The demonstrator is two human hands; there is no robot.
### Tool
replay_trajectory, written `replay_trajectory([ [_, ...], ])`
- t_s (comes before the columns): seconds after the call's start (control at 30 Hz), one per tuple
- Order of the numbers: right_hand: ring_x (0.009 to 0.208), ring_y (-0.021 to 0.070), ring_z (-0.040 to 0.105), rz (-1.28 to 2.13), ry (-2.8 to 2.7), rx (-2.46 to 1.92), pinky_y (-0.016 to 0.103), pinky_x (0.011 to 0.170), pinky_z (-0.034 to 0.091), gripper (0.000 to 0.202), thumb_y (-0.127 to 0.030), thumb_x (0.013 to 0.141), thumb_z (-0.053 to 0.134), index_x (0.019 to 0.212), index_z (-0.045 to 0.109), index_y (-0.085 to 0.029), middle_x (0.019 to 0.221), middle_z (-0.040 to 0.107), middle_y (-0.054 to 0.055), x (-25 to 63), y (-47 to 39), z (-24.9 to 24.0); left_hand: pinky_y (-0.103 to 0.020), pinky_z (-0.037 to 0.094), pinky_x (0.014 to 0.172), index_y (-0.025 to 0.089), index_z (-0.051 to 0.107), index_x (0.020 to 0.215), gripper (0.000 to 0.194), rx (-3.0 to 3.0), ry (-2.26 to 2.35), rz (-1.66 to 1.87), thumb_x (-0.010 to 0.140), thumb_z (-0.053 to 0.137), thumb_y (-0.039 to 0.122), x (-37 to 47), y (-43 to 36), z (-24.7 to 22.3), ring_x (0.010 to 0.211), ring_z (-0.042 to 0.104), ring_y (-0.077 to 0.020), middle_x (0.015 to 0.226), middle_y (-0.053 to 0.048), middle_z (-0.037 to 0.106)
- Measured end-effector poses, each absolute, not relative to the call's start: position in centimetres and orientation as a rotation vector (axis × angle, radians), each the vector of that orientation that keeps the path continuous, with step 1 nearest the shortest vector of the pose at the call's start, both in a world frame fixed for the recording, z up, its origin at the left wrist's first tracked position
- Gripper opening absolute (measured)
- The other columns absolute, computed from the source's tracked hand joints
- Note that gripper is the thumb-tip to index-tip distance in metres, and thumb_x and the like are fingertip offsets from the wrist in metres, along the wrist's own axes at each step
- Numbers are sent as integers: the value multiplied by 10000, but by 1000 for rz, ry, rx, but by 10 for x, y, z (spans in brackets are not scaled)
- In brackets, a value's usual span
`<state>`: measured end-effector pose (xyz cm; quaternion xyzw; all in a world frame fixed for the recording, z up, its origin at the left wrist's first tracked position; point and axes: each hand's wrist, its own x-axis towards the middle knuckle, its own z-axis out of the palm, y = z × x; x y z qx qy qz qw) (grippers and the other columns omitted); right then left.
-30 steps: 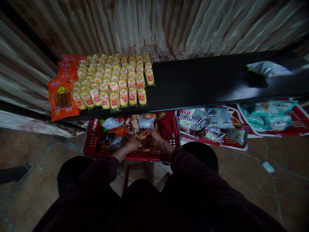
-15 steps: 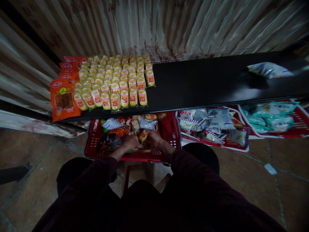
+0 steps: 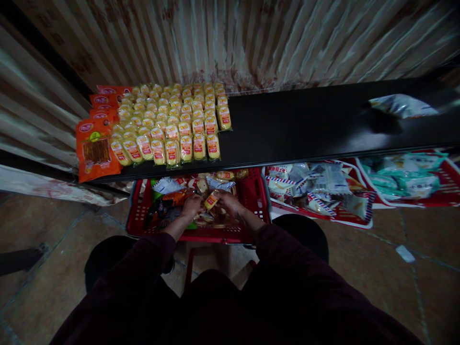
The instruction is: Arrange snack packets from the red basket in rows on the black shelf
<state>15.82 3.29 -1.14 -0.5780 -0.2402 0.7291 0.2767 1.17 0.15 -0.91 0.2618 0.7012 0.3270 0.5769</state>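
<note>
In the head view, my right hand (image 3: 229,203) is closed on a small yellow wrapped snack cake (image 3: 211,201) with a red and white label. It holds the cake, tilted, over the red basket (image 3: 264,201) below the shelf edge. My left hand (image 3: 192,207) is just left of the cake, back upward, over the basket's contents; its fingertips are lost in the dark among the packets. Around both hands lie an orange packet (image 3: 176,197), blue-and-white packets (image 3: 168,185) and pale round wrapped pieces. Rows of similar yellow cakes (image 3: 172,130) stand on the black shelf (image 3: 273,129).
Orange snack bags (image 3: 95,151) line the shelf's left end. A single silvery packet (image 3: 404,105) lies at its right. Right of my basket are a red basket of white packets (image 3: 327,179) and another with green packets (image 3: 413,179). A pleated curtain (image 3: 251,43) hangs behind the shelf.
My left hand has shifted slightly up and away from the snack cake. The cake in my right hand has moved slightly left and up, showing more of its label.
</note>
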Motion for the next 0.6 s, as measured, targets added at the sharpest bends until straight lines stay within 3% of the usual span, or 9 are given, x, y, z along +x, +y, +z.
replay_trajectory([
  [0.13, 663, 123, 588, 1949, -706, -1559, 218, 629, 462, 110, -168, 736, 563, 813, 635, -201, 694, 647, -23, 156, 30, -7, -232, 515, 652, 187, 626, 1022, 301, 592, 1445, 736, 742, 563, 96, 24, -6, -3, 782, 642, -140, 940, -47, 679],
  [0.2, 652, 125, 585, 1952, -667, -1544, 217, 605, 461, 113, -162, 726, 568, 816, 622, -205, 687, 638, -30, 155, 29, -6, -218, 510, 657, 188, 613, 1050, 377, 555, 1395, 738, 704, 571, 45, 30, -11, -2, 782, 640, -128, 955, -43, 676],
  [0.43, 749, 124, 634, 1959, -525, -1453, 218, 651, 505, 91, -194, 815, 526, 868, 599, -211, 817, 682, -5, 155, 25, 0, -260, 537, 731, 188, 609, 992, 336, 299, 1361, 898, 684, 625, 57, 32, -9, -2, 724, 639, -109, 878, -28, 655],
  [0.6, 815, 127, 653, 1914, -509, -1411, 239, 738, 522, 153, -145, 778, 598, 912, 629, -212, 913, 703, 17, 154, 20, 0, -279, 545, 779, 205, 588, 1069, 423, 220, 1386, 988, 702, 546, -2, 31, -6, -2, 812, 647, -125, 909, -40, 661],
])
